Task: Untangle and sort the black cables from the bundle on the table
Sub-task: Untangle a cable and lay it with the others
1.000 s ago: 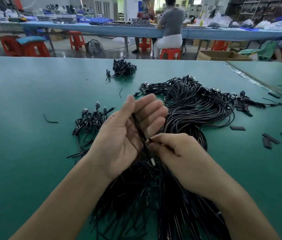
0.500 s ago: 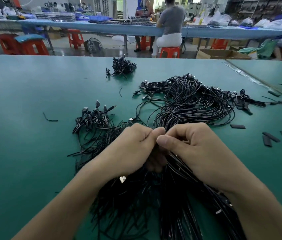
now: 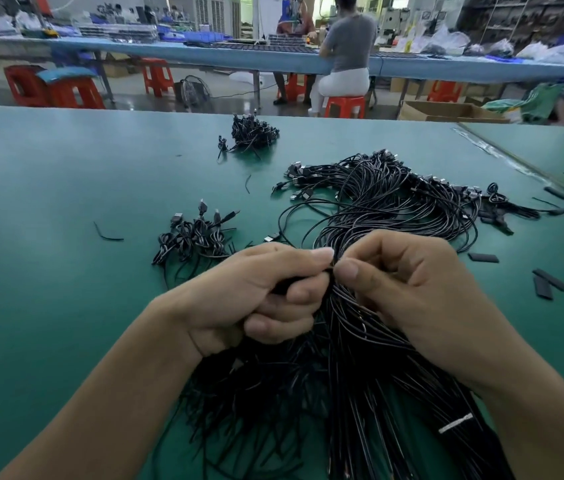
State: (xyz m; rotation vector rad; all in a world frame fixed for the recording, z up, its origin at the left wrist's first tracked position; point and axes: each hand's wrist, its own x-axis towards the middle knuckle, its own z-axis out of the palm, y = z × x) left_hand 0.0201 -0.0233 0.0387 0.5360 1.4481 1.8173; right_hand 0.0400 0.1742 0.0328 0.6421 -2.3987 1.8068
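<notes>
A big tangled bundle of black cables (image 3: 388, 209) spreads over the green table (image 3: 48, 271) from the middle right down to the near edge. My left hand (image 3: 256, 296) grips a gathered bunch of these cables in its curled fingers. My right hand (image 3: 412, 282) pinches a cable between thumb and forefinger, its thumb tip touching the left hand's forefinger. Loose cable ends (image 3: 273, 403) fan out below both hands. A small pile of coiled cables (image 3: 197, 237) lies left of my hands. Another coiled pile (image 3: 252, 133) sits farther back.
Short black sleeve pieces (image 3: 550, 280) lie scattered at the right. A stray cable scrap (image 3: 107, 233) lies at the left. A seam to a second table (image 3: 523, 164) runs at the far right. A person sits on a red stool (image 3: 344, 105) beyond the table.
My left hand was open with a cable across its palm; it has closed round a bunch of cables. Both hands have come together, thumbs touching, a little higher over the bundle.
</notes>
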